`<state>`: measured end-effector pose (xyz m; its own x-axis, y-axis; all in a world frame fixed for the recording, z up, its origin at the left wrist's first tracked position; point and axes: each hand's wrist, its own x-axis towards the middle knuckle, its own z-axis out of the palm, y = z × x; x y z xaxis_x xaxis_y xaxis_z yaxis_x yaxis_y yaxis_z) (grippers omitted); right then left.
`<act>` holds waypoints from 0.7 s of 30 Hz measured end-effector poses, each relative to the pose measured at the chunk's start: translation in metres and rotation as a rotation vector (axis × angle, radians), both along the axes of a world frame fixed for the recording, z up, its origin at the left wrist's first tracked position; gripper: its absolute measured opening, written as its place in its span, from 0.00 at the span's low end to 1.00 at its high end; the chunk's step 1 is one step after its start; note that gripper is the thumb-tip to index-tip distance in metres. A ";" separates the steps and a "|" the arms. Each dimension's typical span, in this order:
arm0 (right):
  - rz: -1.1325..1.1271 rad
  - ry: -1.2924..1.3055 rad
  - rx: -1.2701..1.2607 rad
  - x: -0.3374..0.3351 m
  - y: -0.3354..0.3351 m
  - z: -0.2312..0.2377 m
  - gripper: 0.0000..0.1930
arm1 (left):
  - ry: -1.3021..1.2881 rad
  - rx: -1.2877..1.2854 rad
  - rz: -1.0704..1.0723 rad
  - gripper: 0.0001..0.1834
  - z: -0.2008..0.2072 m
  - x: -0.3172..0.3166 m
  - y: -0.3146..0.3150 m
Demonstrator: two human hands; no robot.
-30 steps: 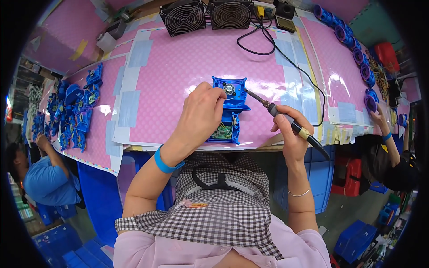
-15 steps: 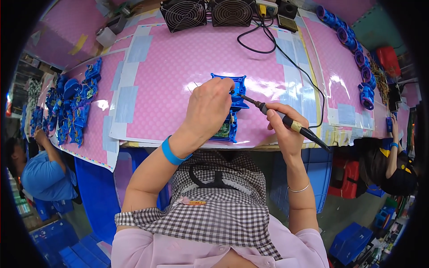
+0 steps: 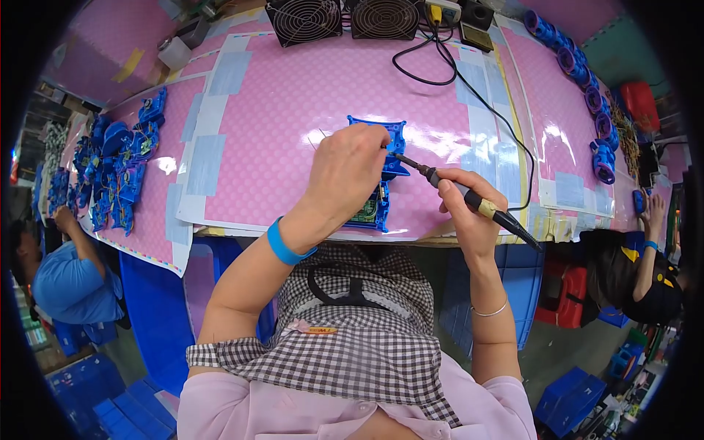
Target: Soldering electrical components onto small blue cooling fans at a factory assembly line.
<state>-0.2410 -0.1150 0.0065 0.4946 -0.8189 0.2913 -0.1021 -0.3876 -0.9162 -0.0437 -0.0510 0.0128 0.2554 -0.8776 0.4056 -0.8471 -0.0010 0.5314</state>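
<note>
Head view: soldering iron [image 3: 485,207] points up-left, long axis diagonal.

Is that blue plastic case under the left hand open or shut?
Open. The blue case shows its insides: a green circuit board sits in the nearer part, partly hidden by the left hand.

On the table [image 3: 286,95] before me lies a housing [image 3: 397,136], with a circuit board [image 3: 364,214] in its near part. My left hand [image 3: 348,165] is over its left side; to its right, my right hand [image 3: 469,216] holds a soldering iron [image 3: 486,209], tip toward the housing. Behind, at the far edge, two fans [image 3: 304,20] stand side by side. A cluster of assemblies [image 3: 121,176] lies far left, a co-worker [image 3: 77,290] nearer than it; a row of parts [image 3: 602,127] lines the right.
</note>
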 end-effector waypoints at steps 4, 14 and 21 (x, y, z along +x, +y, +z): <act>-0.023 -0.023 0.013 -0.007 -0.004 -0.001 0.09 | 0.381 -0.156 0.206 0.09 0.016 0.022 0.024; -0.051 -0.052 0.077 0.001 0.001 0.001 0.07 | 0.179 0.011 0.303 0.11 -0.004 0.019 0.030; -0.058 -0.071 0.110 -0.002 0.003 0.000 0.07 | 0.574 0.013 0.177 0.06 0.008 0.001 0.017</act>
